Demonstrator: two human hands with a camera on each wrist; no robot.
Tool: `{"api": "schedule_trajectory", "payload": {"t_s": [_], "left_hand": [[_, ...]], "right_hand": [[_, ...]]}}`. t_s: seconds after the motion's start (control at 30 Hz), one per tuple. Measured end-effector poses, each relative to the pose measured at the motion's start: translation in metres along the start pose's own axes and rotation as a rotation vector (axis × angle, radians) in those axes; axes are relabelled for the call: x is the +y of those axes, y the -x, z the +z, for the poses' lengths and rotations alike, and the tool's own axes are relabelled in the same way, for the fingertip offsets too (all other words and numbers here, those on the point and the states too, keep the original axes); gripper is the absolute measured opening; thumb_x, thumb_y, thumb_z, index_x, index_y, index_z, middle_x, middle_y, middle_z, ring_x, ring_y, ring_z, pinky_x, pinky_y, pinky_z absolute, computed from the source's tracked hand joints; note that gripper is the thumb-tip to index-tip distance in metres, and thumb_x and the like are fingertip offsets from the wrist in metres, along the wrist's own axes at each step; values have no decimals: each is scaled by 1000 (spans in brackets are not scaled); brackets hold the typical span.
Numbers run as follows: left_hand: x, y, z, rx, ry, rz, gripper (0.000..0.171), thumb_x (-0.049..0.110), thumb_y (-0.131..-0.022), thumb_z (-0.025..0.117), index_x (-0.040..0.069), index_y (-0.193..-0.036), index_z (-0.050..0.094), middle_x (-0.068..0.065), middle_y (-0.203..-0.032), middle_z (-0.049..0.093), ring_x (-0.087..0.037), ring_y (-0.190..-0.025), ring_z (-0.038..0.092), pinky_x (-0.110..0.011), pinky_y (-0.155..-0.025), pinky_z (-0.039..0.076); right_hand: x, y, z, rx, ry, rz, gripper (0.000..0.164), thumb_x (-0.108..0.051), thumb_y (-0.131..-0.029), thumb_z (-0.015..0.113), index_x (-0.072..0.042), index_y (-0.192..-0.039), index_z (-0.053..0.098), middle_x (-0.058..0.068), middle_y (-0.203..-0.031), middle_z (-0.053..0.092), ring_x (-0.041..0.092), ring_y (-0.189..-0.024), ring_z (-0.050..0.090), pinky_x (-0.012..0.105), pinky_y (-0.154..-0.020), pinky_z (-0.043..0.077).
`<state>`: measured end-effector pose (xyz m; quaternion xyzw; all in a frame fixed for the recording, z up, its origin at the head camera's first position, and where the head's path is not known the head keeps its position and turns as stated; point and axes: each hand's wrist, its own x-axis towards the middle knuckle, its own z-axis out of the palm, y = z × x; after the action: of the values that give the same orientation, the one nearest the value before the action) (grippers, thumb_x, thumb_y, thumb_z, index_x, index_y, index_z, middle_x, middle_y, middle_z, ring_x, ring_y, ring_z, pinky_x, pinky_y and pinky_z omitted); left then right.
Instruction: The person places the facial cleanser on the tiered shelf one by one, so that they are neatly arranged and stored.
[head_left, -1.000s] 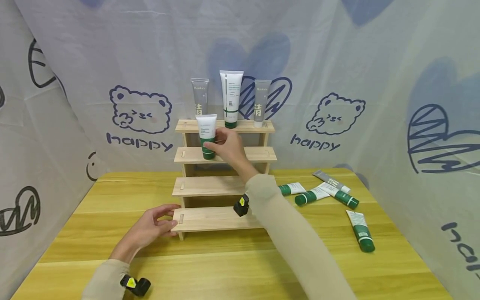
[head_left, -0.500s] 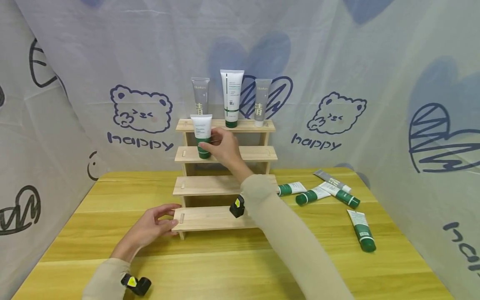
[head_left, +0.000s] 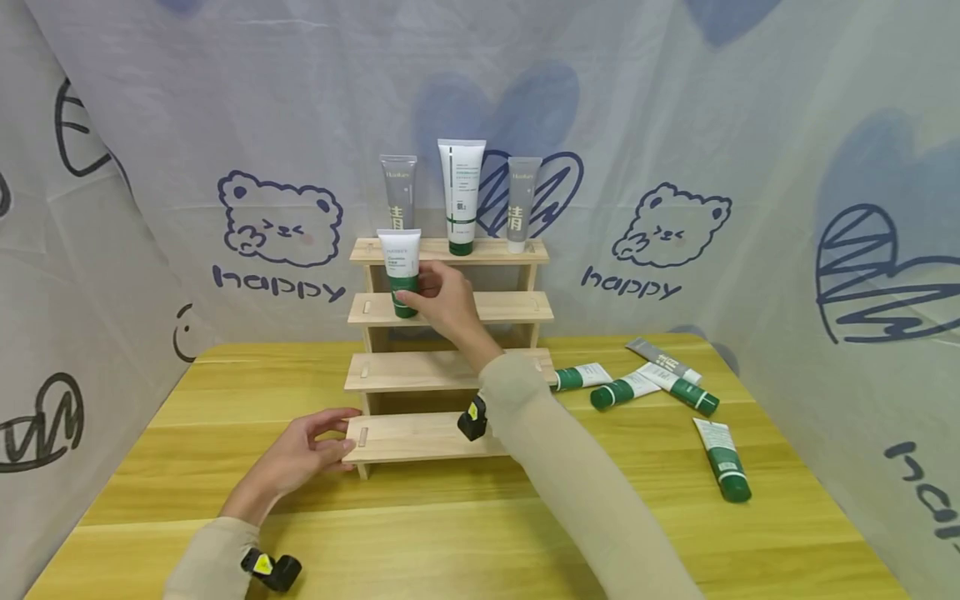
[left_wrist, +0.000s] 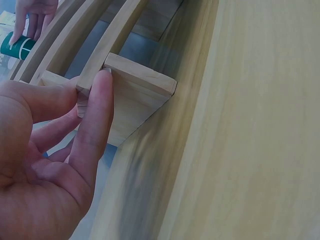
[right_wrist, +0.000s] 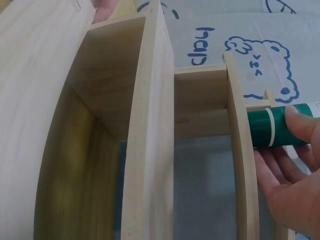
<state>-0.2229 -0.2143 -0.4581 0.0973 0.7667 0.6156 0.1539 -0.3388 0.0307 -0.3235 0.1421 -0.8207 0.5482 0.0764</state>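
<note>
My right hand holds a white and green squeeze tube by its lower part, thumb in front. The tube stands upright, cap down, at the left of the second shelf from the top of a stepped wooden rack. In the right wrist view its green cap sits right at the shelf board. My left hand pinches the left end of the rack's lowest board between thumb and fingers. On the top shelf stand a grey tube, a taller white tube and another grey tube.
Right of the rack several tubes lie on the wooden table: a grey one, a crossing green and white one and a separate one nearer the front. A printed cloth hangs behind and at the sides.
My right hand has moved the tube a little left along the second shelf, mostly in the first half second. My left hand stays at the lowest board.
</note>
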Motion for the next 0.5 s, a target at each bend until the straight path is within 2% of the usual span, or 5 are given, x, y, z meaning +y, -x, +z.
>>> {"api": "schedule_trajectory", "payload": {"t_s": [0.23,0.5], "left_hand": [[-1,1,1,-9,1,-6,60,3,-102,61,-5,-155,36,-29,-139,46,-18,-102,70,-32,-89,67],[-1,0,-2,-14,-3,7,61,3,-101,62,-5,-156,36,-31,-141,43,-20,-102,71,-32,-89,66]], "right_hand": [[4,9,-9,-15,-97,17,50,-14,-93,78,-9,-139,60,16,-133,68,31,-120,69,36,-101,63],[5,23,-45,26,-93,7,45,-7,-94,73,-7,-137,61,15,-133,68,32,-121,68,40,-102,62]]}}
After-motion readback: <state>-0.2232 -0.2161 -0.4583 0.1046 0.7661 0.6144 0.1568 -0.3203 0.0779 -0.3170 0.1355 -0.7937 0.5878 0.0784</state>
